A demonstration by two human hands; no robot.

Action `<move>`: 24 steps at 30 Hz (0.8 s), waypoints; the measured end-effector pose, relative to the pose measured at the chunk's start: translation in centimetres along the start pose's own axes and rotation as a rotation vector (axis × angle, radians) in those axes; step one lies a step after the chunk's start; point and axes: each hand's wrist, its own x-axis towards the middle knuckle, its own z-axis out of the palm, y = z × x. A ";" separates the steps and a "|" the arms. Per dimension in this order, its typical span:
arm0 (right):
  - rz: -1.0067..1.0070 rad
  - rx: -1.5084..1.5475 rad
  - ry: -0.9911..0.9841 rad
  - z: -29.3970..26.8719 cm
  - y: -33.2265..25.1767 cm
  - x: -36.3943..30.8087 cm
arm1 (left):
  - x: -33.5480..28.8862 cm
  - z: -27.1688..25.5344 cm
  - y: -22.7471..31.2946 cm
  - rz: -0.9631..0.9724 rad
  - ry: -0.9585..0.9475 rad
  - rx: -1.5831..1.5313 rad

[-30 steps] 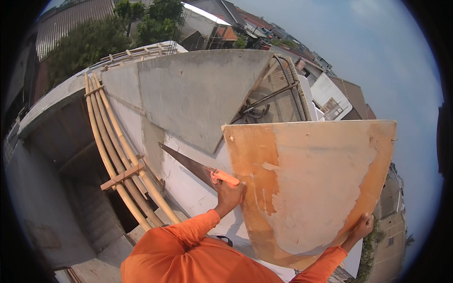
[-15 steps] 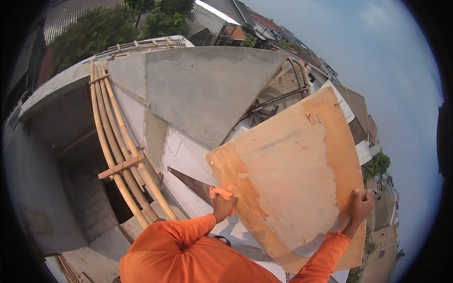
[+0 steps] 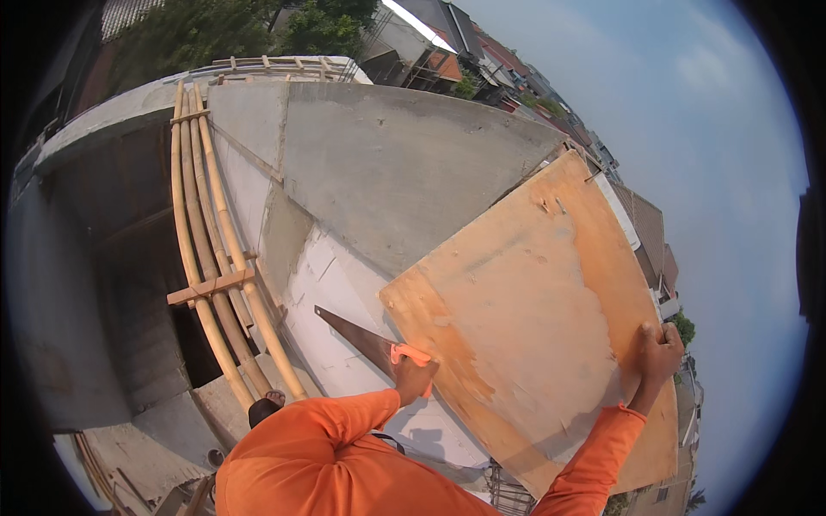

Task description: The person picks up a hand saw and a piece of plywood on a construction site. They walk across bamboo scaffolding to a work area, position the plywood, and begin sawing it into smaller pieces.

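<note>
My left hand (image 3: 415,378) is closed round the orange handle of a hand saw (image 3: 357,337), whose dark blade points away to the upper left over a white surface. Close beside that hand lies the near-left edge of a large plywood sheet (image 3: 533,301), orange-brown with a grey, cement-like smear over its middle. Its far right edge is gripped by my right hand (image 3: 660,351), with the fingers curled at the rim. The board is tilted, and a few nails stick out near its far corner. Orange sleeves cover both my arms.
Bamboo poles (image 3: 215,258) tied with a wooden crosspiece (image 3: 211,286) run along the left, beside a deep dark opening (image 3: 129,284). A grey board (image 3: 413,155) lies beyond the plywood. Steel bars (image 3: 508,486) show below it. Rooftops and trees (image 3: 318,34) stand farther off.
The plywood's far corner has shifted toward the grey board, covering the gap with bars that showed between them. Both hands keep their grips. My view has turned slightly, and a foot now shows.
</note>
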 end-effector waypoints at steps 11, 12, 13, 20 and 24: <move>-0.135 0.006 0.090 -0.1 0.8 1.2 | 0.0 1.7 -1.0 0.061 0.016 -0.090; -0.159 0.043 0.096 -0.1 0.8 1.2 | 0.1 1.6 -1.1 0.042 0.034 -0.131; -0.183 0.080 0.100 -0.1 0.6 1.2 | 0.2 1.5 -1.3 0.023 0.053 -0.171; -0.146 0.047 0.062 0.8 -0.9 1.0 | 2.1 0.2 -2.9 0.029 0.027 -0.152; -0.165 0.064 0.079 0.1 -1.0 0.7 | 1.0 -1.0 0.6 -0.054 -0.136 -0.136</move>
